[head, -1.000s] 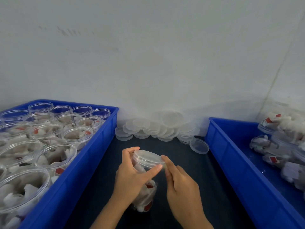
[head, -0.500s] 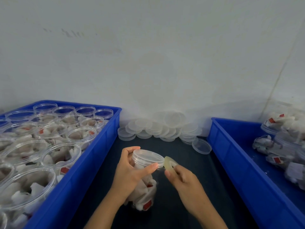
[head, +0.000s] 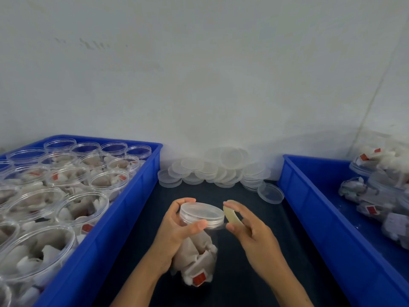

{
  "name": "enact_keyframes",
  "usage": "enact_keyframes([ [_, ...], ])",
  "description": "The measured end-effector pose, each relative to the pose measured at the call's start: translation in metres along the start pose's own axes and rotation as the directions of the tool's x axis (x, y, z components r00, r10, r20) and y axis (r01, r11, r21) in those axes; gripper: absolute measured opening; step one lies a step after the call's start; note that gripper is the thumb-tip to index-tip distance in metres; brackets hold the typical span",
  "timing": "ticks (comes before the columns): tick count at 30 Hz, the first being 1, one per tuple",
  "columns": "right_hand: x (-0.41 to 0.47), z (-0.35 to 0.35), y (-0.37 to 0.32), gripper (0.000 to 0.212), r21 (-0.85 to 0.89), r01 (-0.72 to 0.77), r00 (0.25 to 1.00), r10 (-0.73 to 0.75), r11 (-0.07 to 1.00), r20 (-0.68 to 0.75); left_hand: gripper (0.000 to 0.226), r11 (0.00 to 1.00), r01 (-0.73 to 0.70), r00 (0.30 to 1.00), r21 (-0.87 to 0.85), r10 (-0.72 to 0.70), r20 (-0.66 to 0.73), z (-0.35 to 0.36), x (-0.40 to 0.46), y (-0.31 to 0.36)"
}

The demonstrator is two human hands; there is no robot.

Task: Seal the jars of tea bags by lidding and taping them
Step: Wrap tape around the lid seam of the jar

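While two deep blue plastic crates flank the dark surface (head: 221,291), the work sits between them, so the lidded jar (head: 197,247) serves as the landmark. Left of the jar, the left crate (head: 124,218) holds many open clear jars of tea bags, not yet lidded. Right of it, the right crate (head: 314,207) holds jars lying on their sides, seemingly finished. Beyond the jar, against the wall, lies a heap of spare translucent lids (head: 217,171), round, shallow and smooth.

The jar itself is clear, cylindrical plastic, packed with pale papery tea bags and red tags, its long axis tilted with the lid (head: 201,213) leaning away from the person. The left hand (head: 174,235) grips it near the top, fingers behind the lid's rim, thumb across the front.

Just right of the lid, the right hand (head: 250,233) pinches a small yellowish tape roll (head: 231,214), fingers curled round it. A faint clear strip seems to run from roll to lid rim, though that is hard to confirm. Taping likely turns on this: the roll lies level with the rim's right side, so the right hand is nearer the seam.
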State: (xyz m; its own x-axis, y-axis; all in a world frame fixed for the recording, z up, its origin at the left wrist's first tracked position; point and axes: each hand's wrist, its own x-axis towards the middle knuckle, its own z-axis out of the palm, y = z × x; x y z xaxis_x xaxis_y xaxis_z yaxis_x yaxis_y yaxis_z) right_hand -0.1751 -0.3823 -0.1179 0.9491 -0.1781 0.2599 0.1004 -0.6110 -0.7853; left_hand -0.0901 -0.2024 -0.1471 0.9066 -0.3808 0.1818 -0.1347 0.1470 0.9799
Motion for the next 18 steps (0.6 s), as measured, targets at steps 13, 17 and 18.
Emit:
enact_keyframes([
  [13,0.0011,0.0042,0.0042,0.042,0.156,-0.065,0.993,0.049,0.986,0.105,0.112,0.997,0.038,0.998,-0.066,-0.035,0.042,0.0004,0.0004,-0.0019],
  [17,0.0008,0.0082,0.0067,0.041,0.159,-0.057,0.995,0.044,0.986,0.086,0.103,0.999,0.026,0.997,-0.032,-0.023,0.072,0.0012,-0.0023,-0.0006],
  [18,0.0001,0.0101,0.0062,0.041,0.150,-0.054,0.997,0.045,0.987,0.065,0.096,0.999,0.022,0.997,-0.026,-0.020,0.075,0.0019,-0.0029,0.0000],
])
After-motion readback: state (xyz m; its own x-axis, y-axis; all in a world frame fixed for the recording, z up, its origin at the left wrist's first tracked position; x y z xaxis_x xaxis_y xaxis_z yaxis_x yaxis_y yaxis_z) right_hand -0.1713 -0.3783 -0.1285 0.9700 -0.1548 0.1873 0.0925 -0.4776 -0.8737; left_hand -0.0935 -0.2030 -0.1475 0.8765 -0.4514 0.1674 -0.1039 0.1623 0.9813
